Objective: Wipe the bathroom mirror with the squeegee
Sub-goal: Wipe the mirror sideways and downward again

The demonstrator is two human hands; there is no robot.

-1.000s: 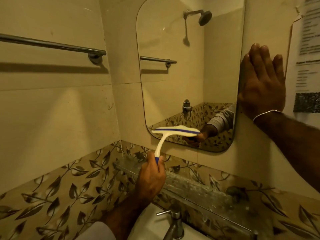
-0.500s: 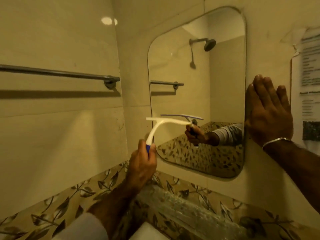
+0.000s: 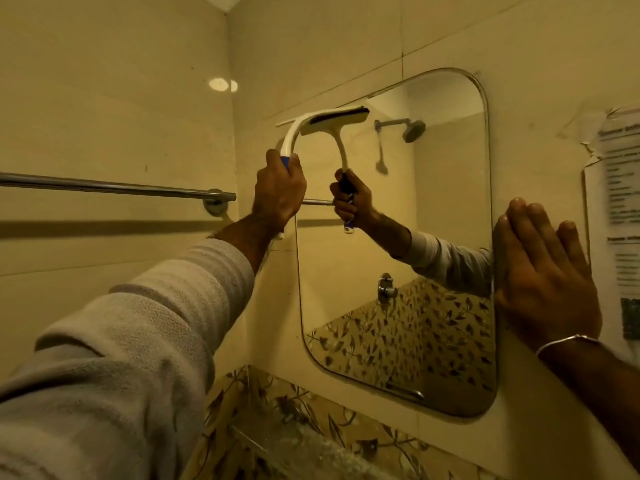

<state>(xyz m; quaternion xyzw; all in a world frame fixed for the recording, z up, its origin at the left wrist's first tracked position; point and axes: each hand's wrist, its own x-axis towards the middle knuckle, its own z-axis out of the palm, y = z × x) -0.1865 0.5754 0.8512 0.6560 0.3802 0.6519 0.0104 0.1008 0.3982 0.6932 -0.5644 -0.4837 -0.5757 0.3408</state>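
Note:
A rounded-corner mirror (image 3: 443, 216) hangs on the cream tiled wall. My left hand (image 3: 278, 194) grips the blue-and-white handle of a white squeegee (image 3: 294, 131), whose blade lies against the mirror's top left edge. The glass reflects the squeegee and the hand holding it. My right hand (image 3: 543, 282) rests flat, fingers together and pointing up, against the mirror's right edge and the wall beside it; a thin bracelet circles its wrist.
A chrome towel rail (image 3: 114, 187) runs along the left wall at hand height. A paper notice (image 3: 620, 216) is stuck to the wall right of the mirror. Below are leaf-patterned tiles (image 3: 263, 386) and a glass shelf (image 3: 294, 445).
My left hand has raised the squeegee from the mirror's bottom left to its top left edge. The view has tilted upward. My right hand stays flat at the mirror's right edge.

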